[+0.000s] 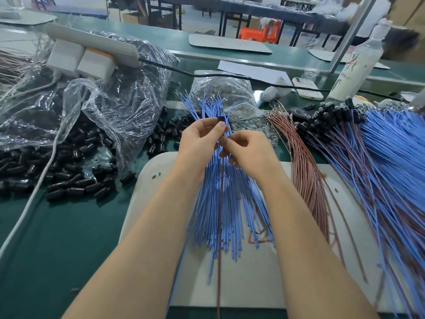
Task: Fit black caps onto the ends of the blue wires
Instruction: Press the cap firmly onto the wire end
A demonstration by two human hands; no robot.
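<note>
My left hand [200,143] pinches a black cap [221,119]; my right hand [249,150], just beside it, pinches a wire [219,249] over the blue wires [232,203].

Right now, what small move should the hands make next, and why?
Probably push the wire pinched by the right hand up into the black cap that the left hand pinches just above it; the two sit nearly in line.

One black cap [221,119] is sitting atop a fanned bundle of blue wires [230,203]; loose caps [69,180] are lying scattered left.
</note>
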